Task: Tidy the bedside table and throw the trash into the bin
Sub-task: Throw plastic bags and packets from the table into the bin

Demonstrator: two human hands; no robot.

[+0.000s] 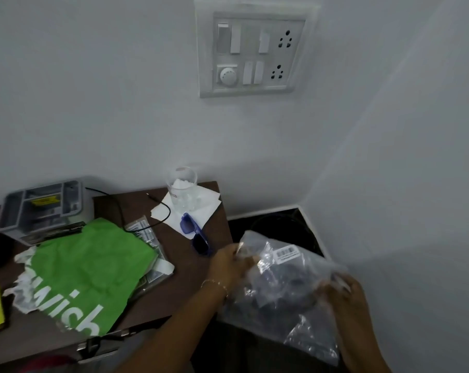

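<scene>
There, crumpled tissue (181,184) in glass (183,189)

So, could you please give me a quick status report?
Both hands, left and right, gripping clear plastic bag. Held beside table, over dark bin. Nothing blocking.

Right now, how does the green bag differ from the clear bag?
The green bag lies flat on the table, untouched; the clear bag is held beside the table by the left hand and right hand. The green bag is opaque with white lettering; the clear bag is see-through with a barcode label. Both are crinkled.
</scene>
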